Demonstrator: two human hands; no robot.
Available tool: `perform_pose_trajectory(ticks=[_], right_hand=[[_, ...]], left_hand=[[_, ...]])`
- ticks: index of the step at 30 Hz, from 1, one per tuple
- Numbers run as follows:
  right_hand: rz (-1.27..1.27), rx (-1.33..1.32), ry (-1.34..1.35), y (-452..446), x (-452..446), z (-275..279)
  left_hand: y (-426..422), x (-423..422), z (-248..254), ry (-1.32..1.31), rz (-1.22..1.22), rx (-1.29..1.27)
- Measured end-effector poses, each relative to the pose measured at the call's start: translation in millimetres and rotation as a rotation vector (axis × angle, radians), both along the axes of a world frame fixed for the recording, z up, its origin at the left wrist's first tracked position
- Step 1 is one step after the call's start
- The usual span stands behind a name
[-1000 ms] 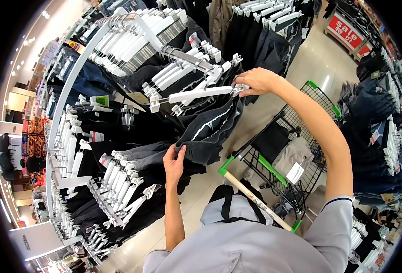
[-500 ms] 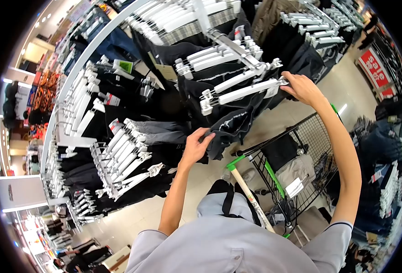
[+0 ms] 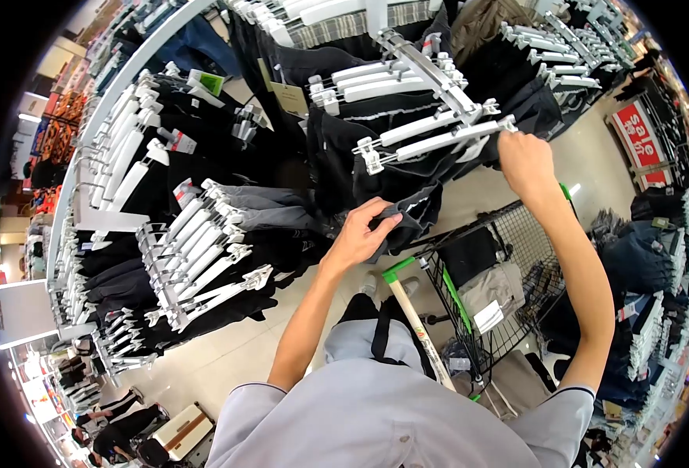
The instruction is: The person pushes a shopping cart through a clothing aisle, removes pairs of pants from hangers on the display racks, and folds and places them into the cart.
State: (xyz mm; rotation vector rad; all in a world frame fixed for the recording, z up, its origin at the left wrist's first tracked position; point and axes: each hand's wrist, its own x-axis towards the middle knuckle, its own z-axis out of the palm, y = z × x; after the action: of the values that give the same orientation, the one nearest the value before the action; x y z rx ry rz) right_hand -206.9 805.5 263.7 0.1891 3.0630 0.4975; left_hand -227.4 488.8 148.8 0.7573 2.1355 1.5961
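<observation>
My left hand (image 3: pixel 360 235) is closed on the edge of a dark pair of trousers (image 3: pixel 414 217), with its thumb on top. A white line runs along the inside of the waistband. Just above hang white clip hangers (image 3: pixel 446 146) on a metal rack arm (image 3: pixel 430 70), with more black garments below them. My right hand (image 3: pixel 527 165) is curled into a fist beside the clip at the right end of the front hanger. Its fingertips are turned away, so what they grip is hidden.
A black wire shopping cart (image 3: pixel 543 226) with a green-ended handle (image 3: pixel 418 320) stands by my body, dark and beige clothes inside. More hangers (image 3: pixel 196 249) fill the rack at left. A red sale sign (image 3: pixel 639 132) stands at right, near another clothes rack (image 3: pixel 648 335).
My left hand has moved slightly up and right with the trousers' edge. My right hand has shifted right and curled tighter by the hanger's end. The view has moved a little.
</observation>
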Motion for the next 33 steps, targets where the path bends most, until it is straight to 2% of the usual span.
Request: perform_pose_trajectory(ticks=[2,4,5,7,10,12,14,15,16,18,19,22,24,26,28,30,31,32,33], right_hand=[[0.169,-0.119,-0.215,-15,13,13],[0.275,-0.492,-0.517,-20,15,11],[0.263,-0.494,-0.511,-21,19,6],[0.561,-0.540,-0.390,-26,27,-14],[0.620,-0.529,-0.216,-39,43,-33],[0.633,-0.613,-0.144,-45,45,-44],[0.661,-0.823,-0.117,-45,43,-50],[0.756,-0.894,0.055,-46,42,-46],[0.751,-0.889,0.068,-44,41,-33],[0.447,-1.161,-0.124,-36,45,4],[0.584,-1.219,0.106,-38,47,18],[0.534,-1.137,0.077,-29,56,75],[0.579,-1.082,0.107,-36,65,109],[0.622,-0.970,0.205,-44,73,135],[0.649,-0.803,0.252,-48,83,158],[0.637,-0.564,0.339,-61,101,186],[0.688,-0.355,0.450,-63,106,191],[0.675,-0.325,0.465,-69,112,200],[0.540,-0.327,0.569,-79,118,207]], left_hand=[[-1,4,12,0.015,-0.025,0.033],[-5,6,23,0.033,-0.065,0.069],[-8,6,32,0.035,-0.078,0.071],[-16,5,56,0.116,-0.113,0.128],[-29,5,85,0.108,-0.088,0.271],[-38,5,110,0.049,-0.077,0.313],[-43,3,135,0.129,-0.061,0.366],[-50,-3,143,0.222,-0.080,0.368],[-55,-6,153,0.278,-0.028,0.367],[-64,-9,178,0.570,0.043,0.290],[-68,-10,180,0.621,0.103,0.223],[-79,-12,186,0.675,0.262,0.118],[-80,-22,188,0.849,0.343,0.076],[-77,-27,208,1.082,0.259,0.203],[-80,-29,220,1.095,0.162,0.217],[-81,-22,239,1.085,0.181,0.192],[-81,-22,249,1.045,0.174,0.212],[-78,-22,258,1.003,0.167,0.227],[-70,-24,265,0.949,0.161,0.342]])
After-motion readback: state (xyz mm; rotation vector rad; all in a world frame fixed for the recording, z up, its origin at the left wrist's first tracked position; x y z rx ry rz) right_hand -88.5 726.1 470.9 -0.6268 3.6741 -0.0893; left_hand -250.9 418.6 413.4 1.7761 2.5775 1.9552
